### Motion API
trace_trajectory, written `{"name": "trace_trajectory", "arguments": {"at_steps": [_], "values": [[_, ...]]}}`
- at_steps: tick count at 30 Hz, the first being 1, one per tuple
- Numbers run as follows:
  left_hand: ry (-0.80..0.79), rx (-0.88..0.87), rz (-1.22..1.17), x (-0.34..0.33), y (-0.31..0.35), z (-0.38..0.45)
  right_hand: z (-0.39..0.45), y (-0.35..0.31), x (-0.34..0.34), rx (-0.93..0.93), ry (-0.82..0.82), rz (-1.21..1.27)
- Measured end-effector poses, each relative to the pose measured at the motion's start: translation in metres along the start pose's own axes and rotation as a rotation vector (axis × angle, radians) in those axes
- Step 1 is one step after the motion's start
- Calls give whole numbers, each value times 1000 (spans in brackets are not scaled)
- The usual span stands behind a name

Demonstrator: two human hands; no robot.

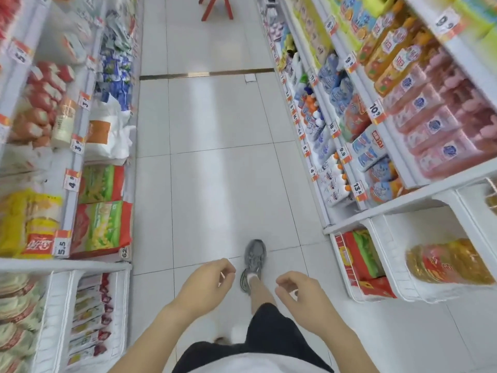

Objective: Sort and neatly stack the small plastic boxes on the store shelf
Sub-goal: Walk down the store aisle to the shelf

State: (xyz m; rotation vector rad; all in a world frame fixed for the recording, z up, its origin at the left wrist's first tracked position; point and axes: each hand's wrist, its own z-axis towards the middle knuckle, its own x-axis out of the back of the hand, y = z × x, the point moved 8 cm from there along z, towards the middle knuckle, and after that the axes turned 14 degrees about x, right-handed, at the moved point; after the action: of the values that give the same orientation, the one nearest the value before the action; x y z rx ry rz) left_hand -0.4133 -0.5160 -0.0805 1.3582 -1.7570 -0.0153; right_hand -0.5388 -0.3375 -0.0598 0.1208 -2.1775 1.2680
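Observation:
I am in a store aisle, looking down at the white tiled floor (215, 162). My left hand (207, 285) hangs in front of me at the lower middle, fingers loosely curled, holding nothing. My right hand (298, 290) is beside it, also loosely curled and empty. Both hands are over the floor, away from either shelf. No small plastic boxes can be picked out among the goods in view.
Shelves with packaged food (105, 227) line the left side; shelves with bottles and pouches (435, 125) line the right, with oil bottles (449, 262) low down. My grey shoe (254, 261) steps forward. A red stand (216, 6) sits far down the aisle.

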Motion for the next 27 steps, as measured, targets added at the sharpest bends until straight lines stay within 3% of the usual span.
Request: {"name": "trace_trajectory", "arguments": {"at_steps": [9, 16, 27], "values": [[53, 102, -43, 144, 87, 182, 271, -39, 132, 142, -108, -74], [170, 175, 41, 268, 116, 348, 482, -89, 217, 243, -150, -143], [179, 71, 84, 503, 209, 634, 768, -142, 367, 120, -34, -175]]}}
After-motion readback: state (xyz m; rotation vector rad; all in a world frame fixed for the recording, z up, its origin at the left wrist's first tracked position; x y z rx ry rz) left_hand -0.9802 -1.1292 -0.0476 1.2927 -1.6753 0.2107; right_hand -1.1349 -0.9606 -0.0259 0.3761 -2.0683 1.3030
